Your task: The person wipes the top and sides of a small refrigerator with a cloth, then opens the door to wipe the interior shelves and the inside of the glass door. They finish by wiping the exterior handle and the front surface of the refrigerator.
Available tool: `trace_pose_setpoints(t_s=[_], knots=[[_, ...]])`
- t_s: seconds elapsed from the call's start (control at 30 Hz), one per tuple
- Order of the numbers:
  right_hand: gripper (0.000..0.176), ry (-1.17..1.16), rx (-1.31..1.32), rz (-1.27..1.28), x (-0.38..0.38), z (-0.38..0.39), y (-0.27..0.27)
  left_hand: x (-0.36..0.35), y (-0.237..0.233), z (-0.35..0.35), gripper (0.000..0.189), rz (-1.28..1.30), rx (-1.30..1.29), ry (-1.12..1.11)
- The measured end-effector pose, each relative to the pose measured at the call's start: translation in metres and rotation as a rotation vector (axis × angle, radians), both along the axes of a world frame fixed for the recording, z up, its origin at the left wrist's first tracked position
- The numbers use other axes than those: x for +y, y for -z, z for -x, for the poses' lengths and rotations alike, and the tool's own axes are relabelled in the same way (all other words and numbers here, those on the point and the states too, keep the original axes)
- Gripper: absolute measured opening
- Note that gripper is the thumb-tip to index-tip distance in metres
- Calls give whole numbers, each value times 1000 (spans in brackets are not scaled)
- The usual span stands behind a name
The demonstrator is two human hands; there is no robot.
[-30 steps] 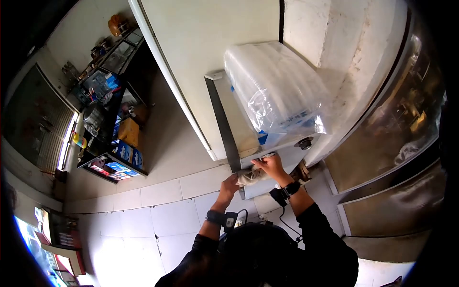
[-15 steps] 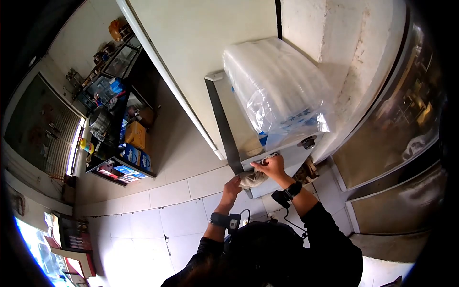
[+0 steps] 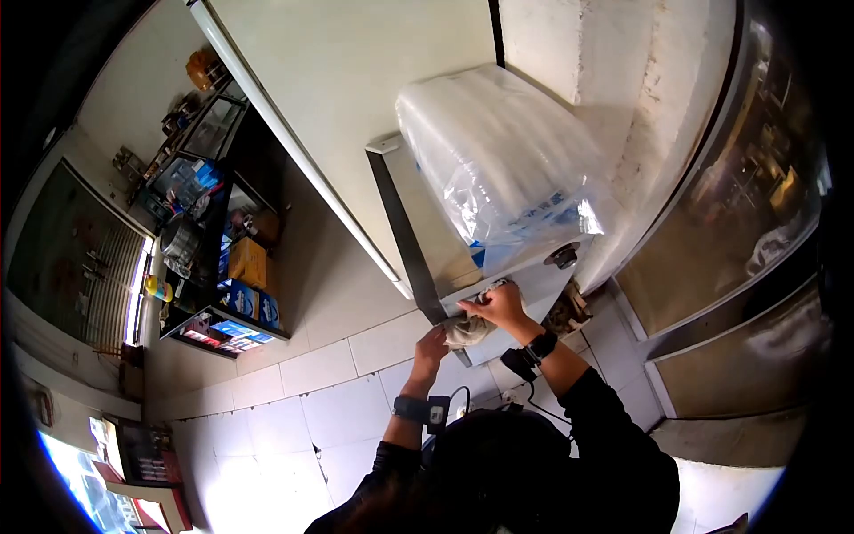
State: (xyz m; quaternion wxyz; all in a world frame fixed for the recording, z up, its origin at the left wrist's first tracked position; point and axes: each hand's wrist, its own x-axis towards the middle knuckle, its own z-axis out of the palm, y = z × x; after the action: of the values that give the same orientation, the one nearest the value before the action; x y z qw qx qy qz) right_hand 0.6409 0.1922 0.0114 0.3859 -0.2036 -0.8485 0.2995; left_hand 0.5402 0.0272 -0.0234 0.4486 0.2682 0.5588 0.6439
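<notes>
This looks like the working kitchen of a small food shop. The wall is covered in white tiles point(image 3: 329, 409). A dark shelf point(image 3: 209, 307) is crowded with a metal pot point(image 3: 178, 238), cartons point(image 3: 247, 262) and blue boxes point(image 3: 245, 301). A bulk bag of clear plastic ware point(image 3: 498, 151) sits on a steel cabinet point(image 3: 427, 240), beside large steel panels point(image 3: 729, 222).

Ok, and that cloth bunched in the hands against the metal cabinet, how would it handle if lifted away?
Probably floppy: the cloth sags and creases between the left hand and right hand. Likely light: it is small beside the hands. Unlikely to roll or slide; its crumpled folds should drag on the metal cabinet.
</notes>
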Motion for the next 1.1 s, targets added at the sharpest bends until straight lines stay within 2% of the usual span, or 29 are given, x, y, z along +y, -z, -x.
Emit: trace_pose_setpoints(t_s=[0.1, 0.17, 0.4, 0.5, 0.7, 1.1], knots=[[44, 36, -38, -46, -2, 1, -3, -2, 0, 0, 43, -5, -52, 3], [45, -2, 10, 79, -4, 1, -5, -3, -2, 0, 42, -19, -34, 5], [44, -21, 26, 111, -2, 1, -1, -4, 2, 2, 41, -39, -15, 13], [43, 6, -23, -26, 1, 0, -1, -4, -3, 1, 40, -60, -22, 37], [41, -24, -31, 117, -1, 0, -2, -1, -1, 1, 39, -32, -14, 16], [42, -13, -11, 8, 2, -4, -4, 0, -1, 0, 43, 24, 53, 20]])
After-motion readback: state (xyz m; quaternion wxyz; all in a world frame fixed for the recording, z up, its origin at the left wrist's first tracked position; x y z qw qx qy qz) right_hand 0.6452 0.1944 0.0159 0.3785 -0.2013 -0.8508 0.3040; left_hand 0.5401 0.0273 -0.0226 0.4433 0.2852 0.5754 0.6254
